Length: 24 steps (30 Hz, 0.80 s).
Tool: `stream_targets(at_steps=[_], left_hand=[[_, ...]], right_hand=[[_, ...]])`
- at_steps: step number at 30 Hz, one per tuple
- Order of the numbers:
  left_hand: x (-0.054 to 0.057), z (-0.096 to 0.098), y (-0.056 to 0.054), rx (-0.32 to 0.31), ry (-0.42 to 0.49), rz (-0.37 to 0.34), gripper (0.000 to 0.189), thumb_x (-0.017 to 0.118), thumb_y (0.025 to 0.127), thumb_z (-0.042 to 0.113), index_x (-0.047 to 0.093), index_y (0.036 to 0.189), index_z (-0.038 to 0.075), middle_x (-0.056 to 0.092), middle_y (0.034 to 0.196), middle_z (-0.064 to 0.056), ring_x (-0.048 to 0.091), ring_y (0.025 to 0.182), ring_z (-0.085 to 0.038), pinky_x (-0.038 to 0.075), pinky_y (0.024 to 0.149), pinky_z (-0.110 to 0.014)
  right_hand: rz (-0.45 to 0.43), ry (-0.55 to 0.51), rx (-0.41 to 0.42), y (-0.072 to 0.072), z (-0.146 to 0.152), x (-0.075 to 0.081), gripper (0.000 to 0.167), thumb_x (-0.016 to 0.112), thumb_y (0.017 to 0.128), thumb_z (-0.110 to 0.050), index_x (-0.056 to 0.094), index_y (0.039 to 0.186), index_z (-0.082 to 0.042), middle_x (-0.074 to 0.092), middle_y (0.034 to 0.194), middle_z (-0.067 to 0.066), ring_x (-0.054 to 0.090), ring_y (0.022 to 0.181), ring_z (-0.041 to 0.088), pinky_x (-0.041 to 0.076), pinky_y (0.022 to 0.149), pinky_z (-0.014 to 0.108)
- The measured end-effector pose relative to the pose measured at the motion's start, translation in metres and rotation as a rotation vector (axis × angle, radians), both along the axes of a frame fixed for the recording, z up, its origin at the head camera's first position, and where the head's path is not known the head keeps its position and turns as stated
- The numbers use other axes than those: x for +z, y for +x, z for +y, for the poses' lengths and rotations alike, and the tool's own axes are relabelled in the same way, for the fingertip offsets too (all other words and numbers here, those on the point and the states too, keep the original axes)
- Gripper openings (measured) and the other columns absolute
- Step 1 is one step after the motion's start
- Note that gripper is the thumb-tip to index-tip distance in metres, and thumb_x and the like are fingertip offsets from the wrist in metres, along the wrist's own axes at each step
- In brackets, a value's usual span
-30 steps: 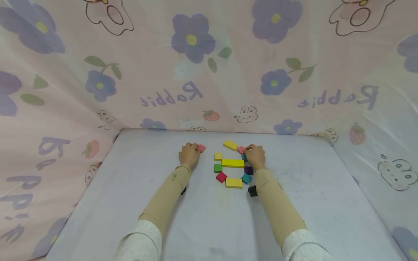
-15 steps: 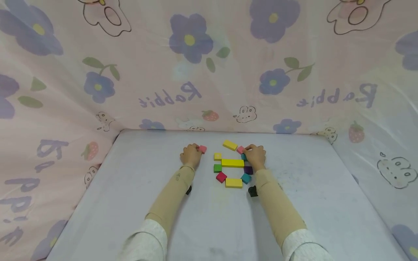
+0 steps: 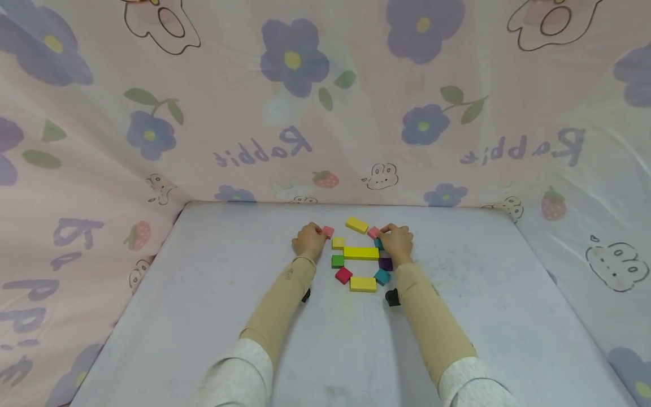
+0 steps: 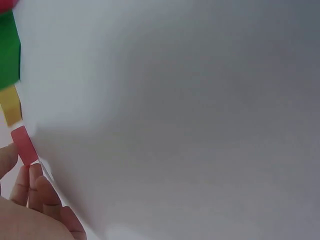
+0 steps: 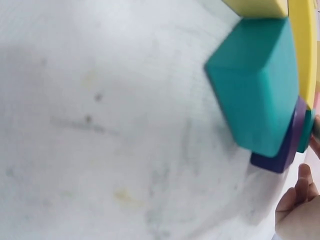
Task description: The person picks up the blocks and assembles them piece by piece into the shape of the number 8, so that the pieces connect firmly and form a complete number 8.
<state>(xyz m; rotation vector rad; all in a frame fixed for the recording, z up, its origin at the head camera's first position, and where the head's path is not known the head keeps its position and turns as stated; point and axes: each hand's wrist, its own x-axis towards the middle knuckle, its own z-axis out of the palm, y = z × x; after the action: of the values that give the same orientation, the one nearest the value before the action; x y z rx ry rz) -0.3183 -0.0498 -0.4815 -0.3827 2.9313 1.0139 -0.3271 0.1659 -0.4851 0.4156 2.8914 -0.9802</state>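
My left hand (image 3: 309, 242) pinches a pink block (image 3: 328, 232) at the upper left of a ring of coloured blocks. In the left wrist view the thumb and fingertips hold this pink block (image 4: 24, 145) by its sides, beside a yellow cube (image 4: 11, 106). My right hand (image 3: 398, 244) pinches a second pink block (image 3: 373, 232) at the ring's upper right, its fingers partly covering a teal block (image 3: 378, 244). Between the two pink blocks, farther back, lies a tilted yellow block (image 3: 357, 225). A long yellow block (image 3: 361, 253) crosses the ring's middle.
Lower in the ring lie a green cube (image 3: 338, 262), a red block (image 3: 343, 275), a yellow block (image 3: 363, 284), a teal block (image 3: 382, 276) and a purple block (image 3: 385, 264). The white table (image 3: 203, 271) meets a flowered cloth (image 3: 346, 141) behind and at both sides.
My left hand has moved right with its pink block, bringing it close to the yellow cube. The right hand has stayed at its pink block.
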Motion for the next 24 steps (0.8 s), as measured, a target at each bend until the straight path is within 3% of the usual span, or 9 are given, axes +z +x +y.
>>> stream_targets(at_steps=[5,12,24], left_hand=[[0.002,0.011,0.000,-0.015,-0.014,0.002,0.022,0.057,0.091,0.030,0.063,0.102,0.012,0.067,0.100,-0.006,0.059,0.096,-0.026,0.037,0.088,-0.042],[0.003,0.021,-0.003,-0.032,0.016,-0.048,0.022,0.057,0.091,0.031,0.063,0.104,0.015,0.066,0.105,-0.003,0.057,0.101,-0.026,0.035,0.091,-0.045],[0.006,0.029,-0.007,0.000,0.030,-0.096,0.019,0.055,0.092,0.033,0.067,0.098,0.019,0.063,0.102,-0.004,0.052,0.104,-0.027,0.033,0.092,-0.048]], right_hand=[[0.006,-0.007,-0.007,0.001,0.000,-0.002,0.033,0.052,0.092,-0.034,0.062,0.113,-0.010,0.043,0.126,0.026,0.038,0.113,0.040,0.037,0.092,0.051],[0.019,-0.010,-0.008,0.000,0.001,-0.002,0.032,0.053,0.093,-0.033,0.062,0.112,-0.010,0.044,0.125,0.026,0.039,0.112,0.040,0.038,0.090,0.051],[0.005,0.001,-0.015,-0.001,0.002,-0.004,0.032,0.052,0.093,-0.035,0.061,0.113,-0.011,0.044,0.125,0.024,0.039,0.112,0.040,0.038,0.091,0.050]])
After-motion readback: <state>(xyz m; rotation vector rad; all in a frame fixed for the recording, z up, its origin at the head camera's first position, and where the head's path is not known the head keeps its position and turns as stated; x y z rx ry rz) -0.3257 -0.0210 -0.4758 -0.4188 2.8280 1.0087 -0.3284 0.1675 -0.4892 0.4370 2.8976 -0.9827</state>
